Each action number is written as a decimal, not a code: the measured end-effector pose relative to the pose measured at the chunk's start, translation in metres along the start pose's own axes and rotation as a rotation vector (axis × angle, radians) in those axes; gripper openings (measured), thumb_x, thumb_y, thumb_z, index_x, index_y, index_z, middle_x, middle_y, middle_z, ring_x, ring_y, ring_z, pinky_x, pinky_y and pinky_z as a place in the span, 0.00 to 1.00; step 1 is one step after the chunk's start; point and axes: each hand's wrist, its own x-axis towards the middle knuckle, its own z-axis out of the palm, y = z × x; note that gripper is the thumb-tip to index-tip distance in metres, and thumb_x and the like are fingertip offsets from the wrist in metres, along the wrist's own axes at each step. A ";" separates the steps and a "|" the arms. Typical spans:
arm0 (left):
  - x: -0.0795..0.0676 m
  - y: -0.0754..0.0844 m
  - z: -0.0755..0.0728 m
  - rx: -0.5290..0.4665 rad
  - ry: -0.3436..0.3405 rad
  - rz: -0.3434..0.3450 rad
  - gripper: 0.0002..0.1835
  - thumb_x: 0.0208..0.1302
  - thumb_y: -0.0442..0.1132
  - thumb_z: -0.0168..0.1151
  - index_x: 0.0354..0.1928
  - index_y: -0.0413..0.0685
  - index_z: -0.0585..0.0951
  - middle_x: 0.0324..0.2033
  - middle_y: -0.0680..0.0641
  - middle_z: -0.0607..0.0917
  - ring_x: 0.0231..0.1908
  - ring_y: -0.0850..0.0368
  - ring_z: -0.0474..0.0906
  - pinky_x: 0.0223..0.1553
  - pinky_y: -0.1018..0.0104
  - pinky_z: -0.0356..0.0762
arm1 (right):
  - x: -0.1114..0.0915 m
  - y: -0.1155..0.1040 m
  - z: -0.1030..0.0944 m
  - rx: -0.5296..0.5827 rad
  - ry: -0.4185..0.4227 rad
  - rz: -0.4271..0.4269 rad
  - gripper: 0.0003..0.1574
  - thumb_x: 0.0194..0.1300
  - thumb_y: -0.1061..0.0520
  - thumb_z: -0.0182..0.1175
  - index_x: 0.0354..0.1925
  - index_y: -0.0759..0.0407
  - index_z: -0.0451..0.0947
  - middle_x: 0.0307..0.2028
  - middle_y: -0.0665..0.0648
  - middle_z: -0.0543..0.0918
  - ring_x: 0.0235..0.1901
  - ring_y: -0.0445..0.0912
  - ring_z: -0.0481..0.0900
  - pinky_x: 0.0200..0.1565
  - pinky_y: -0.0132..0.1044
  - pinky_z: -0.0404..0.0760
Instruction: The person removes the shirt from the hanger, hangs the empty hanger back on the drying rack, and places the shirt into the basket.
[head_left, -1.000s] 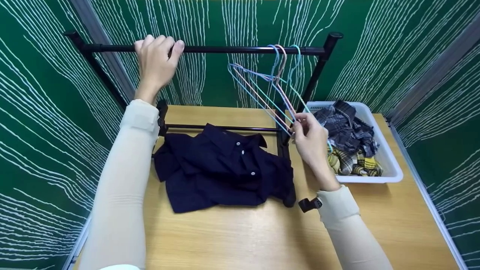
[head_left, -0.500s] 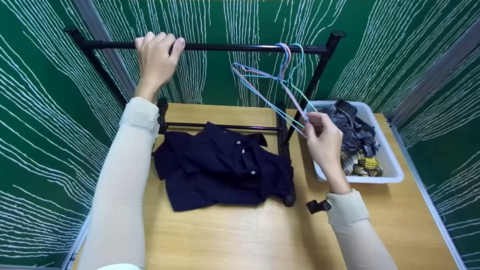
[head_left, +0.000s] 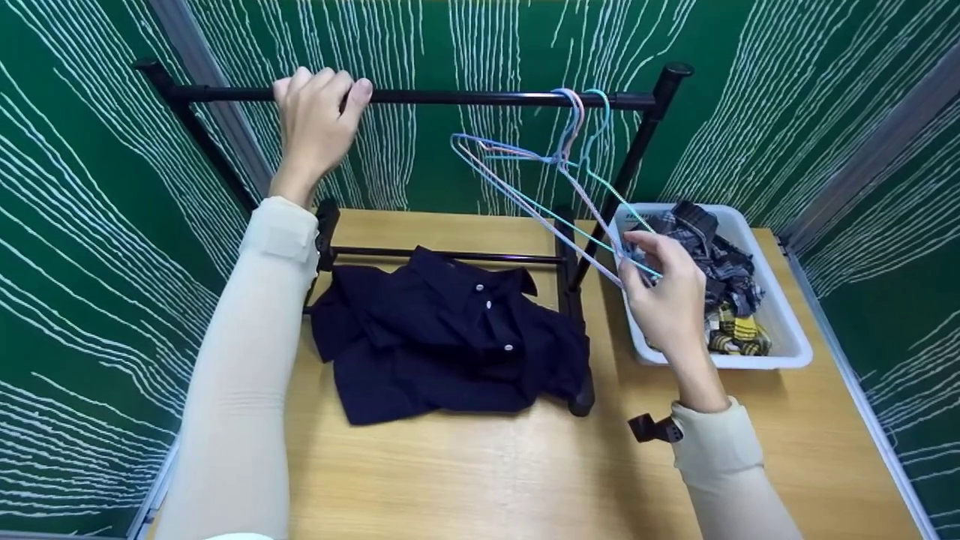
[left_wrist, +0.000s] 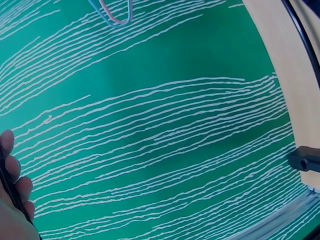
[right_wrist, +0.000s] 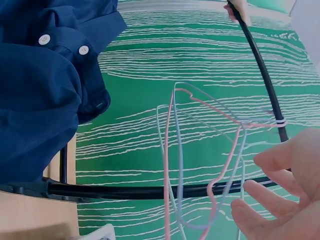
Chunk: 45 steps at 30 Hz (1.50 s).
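My left hand (head_left: 319,120) grips the black top rail (head_left: 480,98) of a clothes rack. My right hand (head_left: 667,300) is beside the lower right ends of several wire hangers, its thumb and fingers apart and lightly curved. In the right wrist view its fingers are spread with nothing held; contact with the wire cannot be made out. A pink hanger (right_wrist: 167,150) and a blue hanger hang close together by their hooks, and a teal hanger (head_left: 619,196) hangs to their right. Below the rail a navy buttoned shirt (head_left: 442,345) lies across the rack's base.
At the right stands a white plastic basket (head_left: 796,358) holding a dark plaid garment (head_left: 739,274) and a yellow plaid garment (head_left: 742,328). The wooden table (head_left: 480,480) extends in front. Green walls with white lines enclose the back and sides.
My right hand has moved right and slightly down, and its thumb and fingers have parted. The pink and blue hangers came together, then swung slightly left. My left hand stays on the rail.
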 end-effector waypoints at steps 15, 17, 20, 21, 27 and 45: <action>-0.008 0.009 -0.010 -0.048 0.070 -0.010 0.29 0.83 0.61 0.46 0.72 0.54 0.76 0.65 0.43 0.75 0.68 0.46 0.62 0.76 0.54 0.52 | -0.031 -0.012 0.018 0.119 -0.334 -0.123 0.37 0.62 0.66 0.73 0.69 0.56 0.78 0.74 0.57 0.73 0.75 0.53 0.67 0.74 0.55 0.63; -0.014 0.011 -0.009 -0.059 0.163 0.011 0.28 0.81 0.60 0.50 0.73 0.55 0.75 0.66 0.43 0.75 0.69 0.46 0.62 0.75 0.56 0.54 | -0.035 -0.009 0.021 0.126 -0.382 -0.102 0.39 0.63 0.64 0.73 0.71 0.55 0.77 0.76 0.56 0.71 0.76 0.54 0.66 0.73 0.56 0.63; -0.027 0.012 -0.009 -0.075 0.288 0.052 0.25 0.80 0.56 0.54 0.70 0.54 0.78 0.63 0.43 0.77 0.65 0.46 0.67 0.72 0.56 0.60 | -0.040 -0.002 0.024 0.138 -0.434 -0.072 0.41 0.64 0.63 0.74 0.73 0.53 0.75 0.77 0.56 0.68 0.78 0.56 0.62 0.73 0.57 0.64; -0.032 0.013 -0.010 -0.087 0.317 0.060 0.23 0.80 0.54 0.56 0.68 0.53 0.79 0.61 0.43 0.79 0.63 0.46 0.69 0.70 0.56 0.63 | -0.042 0.001 0.024 0.140 -0.449 -0.061 0.42 0.64 0.63 0.74 0.74 0.52 0.74 0.78 0.56 0.67 0.79 0.56 0.61 0.72 0.57 0.65; -0.075 0.001 -0.001 -0.148 0.334 0.117 0.10 0.76 0.39 0.62 0.51 0.43 0.87 0.46 0.41 0.87 0.48 0.43 0.80 0.53 0.51 0.76 | -0.050 0.014 0.029 0.154 -0.530 -0.020 0.48 0.65 0.60 0.75 0.78 0.49 0.68 0.80 0.58 0.61 0.80 0.57 0.58 0.73 0.58 0.65; -0.222 -0.073 0.075 -0.307 -0.766 -0.119 0.76 0.48 0.58 0.86 0.86 0.70 0.36 0.82 0.33 0.36 0.79 0.21 0.30 0.68 0.15 0.49 | -0.093 0.050 0.055 0.125 -0.643 0.189 0.75 0.58 0.47 0.81 0.87 0.42 0.42 0.84 0.68 0.35 0.82 0.69 0.40 0.75 0.70 0.53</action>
